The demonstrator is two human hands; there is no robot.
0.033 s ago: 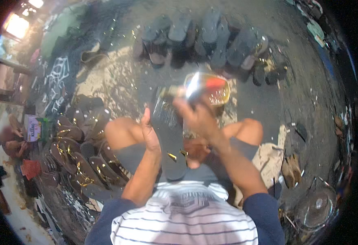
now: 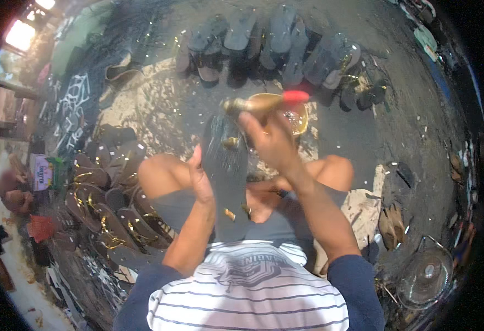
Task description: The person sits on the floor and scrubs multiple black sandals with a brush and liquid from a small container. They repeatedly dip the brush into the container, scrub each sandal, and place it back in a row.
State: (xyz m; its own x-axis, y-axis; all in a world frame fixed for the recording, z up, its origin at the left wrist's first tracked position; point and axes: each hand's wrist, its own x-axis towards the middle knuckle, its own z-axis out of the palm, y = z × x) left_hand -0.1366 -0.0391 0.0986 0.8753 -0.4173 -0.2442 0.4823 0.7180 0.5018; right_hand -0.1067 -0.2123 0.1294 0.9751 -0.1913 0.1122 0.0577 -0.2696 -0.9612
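I sit on the ground with my knees apart. My left hand grips the left edge of a dark sandal sole, which stands on end between my legs. Small yellowish dabs show on the sole's face. My right hand is shut on a glue-coated brush with a red end, held over the top of the sole. Just behind the brush sits a round yellowish glue tin, partly hidden by my right hand.
A row of dark soles lies across the far ground. Sandals with gold straps are piled on my left. Another person sits at the left edge. A small fan lies at lower right.
The brush in my right hand has shifted slightly up and left over the sole. My left hand keeps its hold on the sole.
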